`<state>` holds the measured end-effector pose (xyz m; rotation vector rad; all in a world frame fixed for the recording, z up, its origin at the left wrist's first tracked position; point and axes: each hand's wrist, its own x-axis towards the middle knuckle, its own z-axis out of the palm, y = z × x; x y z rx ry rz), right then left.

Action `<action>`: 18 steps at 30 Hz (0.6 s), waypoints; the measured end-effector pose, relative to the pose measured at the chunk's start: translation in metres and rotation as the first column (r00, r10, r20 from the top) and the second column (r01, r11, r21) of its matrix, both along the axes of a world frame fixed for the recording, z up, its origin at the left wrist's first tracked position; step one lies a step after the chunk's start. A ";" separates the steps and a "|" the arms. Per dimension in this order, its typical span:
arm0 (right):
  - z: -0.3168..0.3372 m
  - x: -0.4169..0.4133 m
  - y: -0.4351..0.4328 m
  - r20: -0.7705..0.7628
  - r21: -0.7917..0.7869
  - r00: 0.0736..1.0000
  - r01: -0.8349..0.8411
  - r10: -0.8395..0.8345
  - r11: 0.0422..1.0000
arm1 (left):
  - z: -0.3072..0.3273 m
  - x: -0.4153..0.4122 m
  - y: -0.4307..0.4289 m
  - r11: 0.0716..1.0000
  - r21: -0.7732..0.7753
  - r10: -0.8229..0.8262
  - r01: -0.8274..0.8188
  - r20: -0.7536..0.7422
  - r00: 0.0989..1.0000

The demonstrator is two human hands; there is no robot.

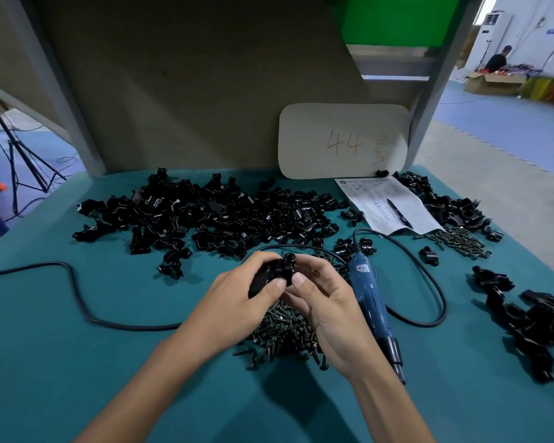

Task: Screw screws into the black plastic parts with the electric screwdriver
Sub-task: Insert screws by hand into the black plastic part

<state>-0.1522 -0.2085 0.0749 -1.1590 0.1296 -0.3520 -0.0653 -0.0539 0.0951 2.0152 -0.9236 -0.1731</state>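
So both hands are on one black part (274, 271), held just above the screw pile (285, 330) near the front middle of the surface (77, 362). The left hand (237, 302) has its fingers curled round the body of it with the thumb on top. The right hand (327, 305) pinches the other end between thumb and fingers. I can't tell if there's a screw in it yet, it's too dark and small.

The screwdriver (370, 302) isn't in use. It lies flat just right of the right hand, long axis running far to near, cable end away and bit toward the person, angled a little right.

The part looks like it runs diagonally, from the left palm up to a round collar at the far right end, with the opening facing up and away.

Progress-wise, I'd say there's loads left. A huge heap of parts (205, 215) sits across the back, plus a second lot of screws (461, 241) far right. The chunkier black bunch (525, 314) at the right edge might be finished ones, but that's a guess. This one looks like the fit-up stage, before any driving.
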 end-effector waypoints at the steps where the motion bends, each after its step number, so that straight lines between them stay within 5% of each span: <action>1: 0.001 -0.001 -0.001 0.004 0.019 1.000 -0.008 0.007 1.000 | 0.001 -0.001 0.000 1.000 0.002 -0.011 0.011 0.004 1.000; 18: 0.009 -0.008 -0.005 0.035 -0.028 0.996 -0.076 0.077 0.997 | 0.013 -0.003 -0.001 0.988 0.103 -0.124 0.120 0.041 0.991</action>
